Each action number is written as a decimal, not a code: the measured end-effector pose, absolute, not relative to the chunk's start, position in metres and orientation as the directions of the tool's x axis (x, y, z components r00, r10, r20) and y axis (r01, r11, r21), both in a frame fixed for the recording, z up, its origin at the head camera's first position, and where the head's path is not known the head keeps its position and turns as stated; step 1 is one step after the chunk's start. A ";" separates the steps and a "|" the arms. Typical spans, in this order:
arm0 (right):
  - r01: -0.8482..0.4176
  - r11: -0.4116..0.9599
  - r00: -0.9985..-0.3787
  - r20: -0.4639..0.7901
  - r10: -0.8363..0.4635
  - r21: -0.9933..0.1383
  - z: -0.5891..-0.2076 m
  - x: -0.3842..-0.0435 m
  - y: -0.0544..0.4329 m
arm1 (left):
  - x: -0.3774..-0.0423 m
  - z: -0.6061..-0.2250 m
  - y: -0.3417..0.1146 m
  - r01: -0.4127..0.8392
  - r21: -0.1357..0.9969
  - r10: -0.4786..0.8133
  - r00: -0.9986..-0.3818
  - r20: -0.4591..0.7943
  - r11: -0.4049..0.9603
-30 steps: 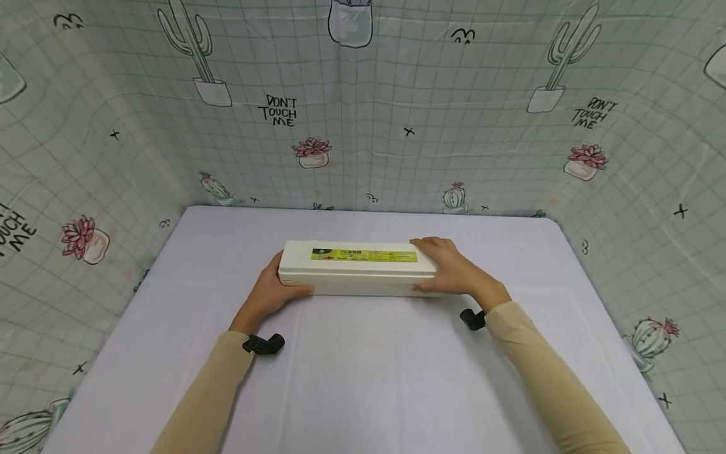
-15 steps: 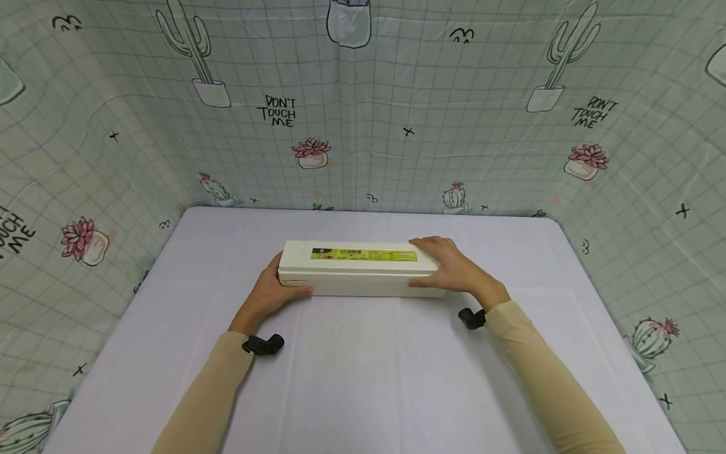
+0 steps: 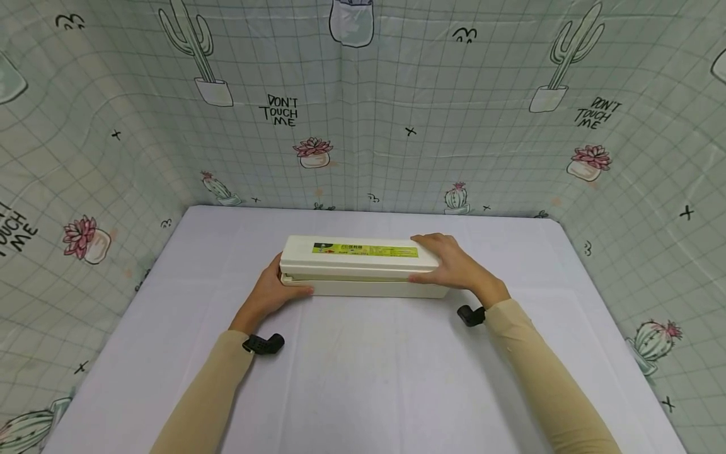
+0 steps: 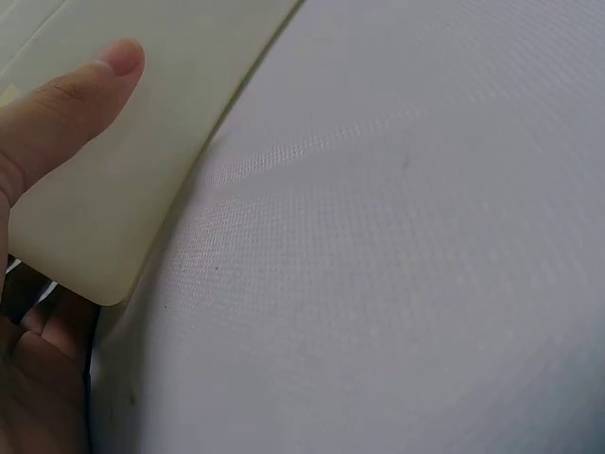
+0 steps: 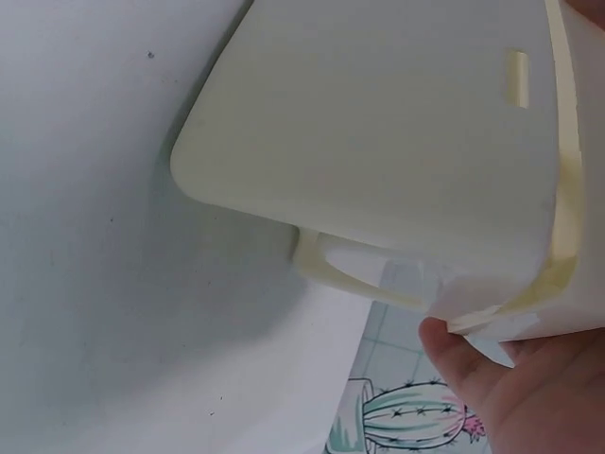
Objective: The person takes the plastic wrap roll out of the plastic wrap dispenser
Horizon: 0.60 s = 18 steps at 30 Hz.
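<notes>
A long white plastic box lies crosswise on the table, its lid tipped up a little along the front so that a narrow gap shows. On top of the lid is a yellow-green printed label. My left hand holds the left end of the base; in the left wrist view the thumb presses the front wall and the fingers are partly hidden behind the end. At the other end my right hand grips the lid, thumb at its front edge. The right wrist view shows the base's end wall.
A white cloth covers the table. Behind and at both sides hangs a checked curtain with cactus prints. Black cameras sit on both wrists, the left wrist camera and the right wrist camera.
The lid's front edge has risen from the base, opening a gap. My right thumb has moved up from the base's front to the lid edge; my left hand has stayed in place.
</notes>
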State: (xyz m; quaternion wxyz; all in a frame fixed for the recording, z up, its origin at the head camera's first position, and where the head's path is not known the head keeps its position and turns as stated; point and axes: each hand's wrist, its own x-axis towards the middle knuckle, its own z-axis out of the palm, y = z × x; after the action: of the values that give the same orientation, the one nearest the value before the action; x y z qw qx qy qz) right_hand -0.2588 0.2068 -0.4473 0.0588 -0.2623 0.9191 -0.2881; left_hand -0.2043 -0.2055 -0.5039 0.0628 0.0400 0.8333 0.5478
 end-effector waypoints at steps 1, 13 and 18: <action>-0.449 0.697 -0.856 0.046 -0.515 -0.558 -0.447 -0.259 0.207 | -0.204 -0.504 -0.205 0.001 0.920 0.139 -0.989 -0.058 0.392; -0.446 0.699 -0.859 0.048 -0.510 -0.559 -0.444 -0.259 0.205 | -0.207 -0.507 -0.208 0.004 0.918 0.147 -0.987 -0.059 0.396; -0.448 0.704 -0.862 0.058 -0.503 -0.551 -0.439 -0.258 0.207 | -0.207 -0.506 -0.208 0.004 0.914 0.154 -0.986 -0.063 0.405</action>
State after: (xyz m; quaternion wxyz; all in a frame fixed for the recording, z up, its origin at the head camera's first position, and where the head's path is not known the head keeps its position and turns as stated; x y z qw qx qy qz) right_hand -0.2583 0.2070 -0.4392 0.0486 -0.2581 0.9218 -0.2852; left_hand -0.2067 -0.2085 -0.5061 0.0687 0.0474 0.8353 0.5434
